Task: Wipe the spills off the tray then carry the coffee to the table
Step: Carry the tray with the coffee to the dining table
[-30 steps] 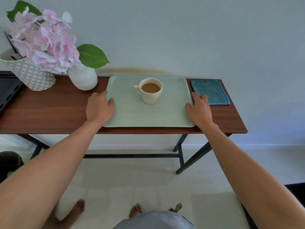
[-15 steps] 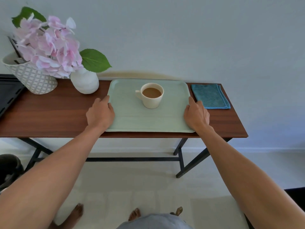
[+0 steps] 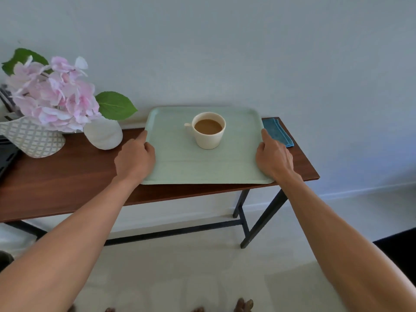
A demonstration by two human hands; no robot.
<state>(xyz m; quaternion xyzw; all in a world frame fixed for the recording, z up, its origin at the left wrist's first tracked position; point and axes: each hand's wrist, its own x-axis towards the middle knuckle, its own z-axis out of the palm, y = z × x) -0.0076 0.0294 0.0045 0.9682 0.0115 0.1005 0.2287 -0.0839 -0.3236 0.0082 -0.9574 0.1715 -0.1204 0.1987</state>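
Observation:
A pale green tray (image 3: 180, 163) is held above the wooden console table (image 3: 67, 176), its near edge past the table's front edge. A cream cup of coffee (image 3: 209, 129) stands upright on the tray, slightly behind its middle. My left hand (image 3: 135, 158) grips the tray's left rim and my right hand (image 3: 273, 157) grips its right rim, thumbs on top. I see no spill on the tray. A folded blue cloth (image 3: 278, 131) lies on the table's right end, partly hidden behind the tray and my right hand.
A white vase (image 3: 103, 134) with pink flowers (image 3: 51, 97) stands left of the tray, close to my left hand. A patterned pot (image 3: 31, 138) sits further left. The wall is right behind the table. Pale floor lies in front, with a dark mat (image 3: 400, 246) at right.
Both hands have closed on the tray's side rims and raised it off the table toward me. It now covers part of the blue cloth. The cup stays upright.

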